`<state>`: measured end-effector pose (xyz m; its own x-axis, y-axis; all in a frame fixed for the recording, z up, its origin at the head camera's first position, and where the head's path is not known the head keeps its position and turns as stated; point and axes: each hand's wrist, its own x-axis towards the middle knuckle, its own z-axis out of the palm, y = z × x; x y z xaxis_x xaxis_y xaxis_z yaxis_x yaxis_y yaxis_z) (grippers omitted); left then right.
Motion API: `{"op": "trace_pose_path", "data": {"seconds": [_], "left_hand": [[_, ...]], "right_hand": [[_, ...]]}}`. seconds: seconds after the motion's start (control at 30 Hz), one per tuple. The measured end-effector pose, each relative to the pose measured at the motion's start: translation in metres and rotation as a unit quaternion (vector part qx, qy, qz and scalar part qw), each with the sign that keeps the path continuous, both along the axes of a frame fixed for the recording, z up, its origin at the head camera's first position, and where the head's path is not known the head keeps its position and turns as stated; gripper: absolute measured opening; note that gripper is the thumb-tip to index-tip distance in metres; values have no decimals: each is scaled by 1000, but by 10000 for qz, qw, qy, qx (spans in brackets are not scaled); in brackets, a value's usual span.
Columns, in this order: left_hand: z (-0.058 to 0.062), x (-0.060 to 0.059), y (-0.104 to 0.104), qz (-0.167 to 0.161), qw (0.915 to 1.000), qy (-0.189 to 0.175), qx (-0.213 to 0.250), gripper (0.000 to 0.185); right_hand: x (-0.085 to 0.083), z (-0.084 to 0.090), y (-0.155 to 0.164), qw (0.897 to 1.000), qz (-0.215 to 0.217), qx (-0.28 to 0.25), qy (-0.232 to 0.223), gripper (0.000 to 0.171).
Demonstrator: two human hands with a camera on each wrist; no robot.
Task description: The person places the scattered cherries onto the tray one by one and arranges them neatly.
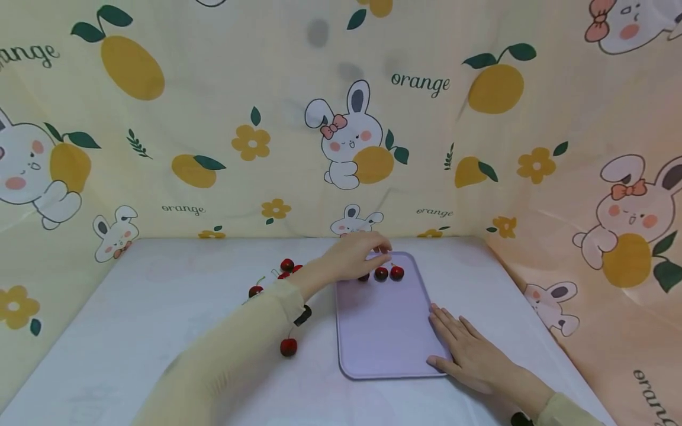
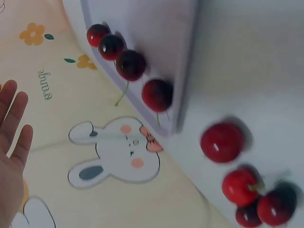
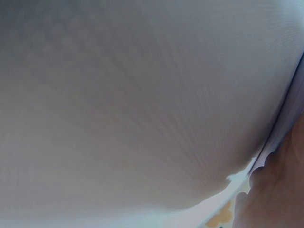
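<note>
A lilac tray (image 1: 383, 331) lies on the white table. Along its far edge sits a row of dark red cherries (image 1: 380, 273); the left wrist view shows several of them (image 2: 130, 65) side by side. My left hand (image 1: 367, 253) hovers over the left end of that row. In the left wrist view its fingers (image 2: 12, 123) are straight and hold nothing. My right hand (image 1: 460, 346) lies flat on the tray's near right edge, fingers spread. The right wrist view shows only the blurred tray surface (image 3: 142, 95) from very close.
Loose cherries lie on the table left of the tray: a small cluster (image 1: 288, 266) (image 2: 247, 190), one (image 1: 256, 291) farther left, one (image 1: 288, 347) nearer me. A cartoon-print cloth (image 1: 341, 136) walls in the table at the back and both sides.
</note>
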<state>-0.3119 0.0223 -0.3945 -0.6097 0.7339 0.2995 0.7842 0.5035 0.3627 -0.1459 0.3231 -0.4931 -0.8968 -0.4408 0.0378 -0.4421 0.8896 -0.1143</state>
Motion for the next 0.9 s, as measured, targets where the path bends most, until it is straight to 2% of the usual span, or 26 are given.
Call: {"op": "trace_pose_path", "data": {"seconds": [0.17, 0.33, 0.6, 0.9], "left_hand": [[2, 4, -31, 52, 9999, 140, 31, 29], [-1, 6, -65, 221, 9995, 169, 115, 26], [-20, 8, -103, 454, 9989, 82, 31, 25], [-48, 5, -122, 697, 9974, 55, -177, 23]], "right_hand": [[0, -2, 1, 9995, 120, 17, 285, 86], [-1, -3, 0, 10000, -14, 62, 71, 87], [1, -4, 1, 10000, -35, 12, 17, 87], [0, -5, 2, 9999, 9, 36, 129, 87]]}}
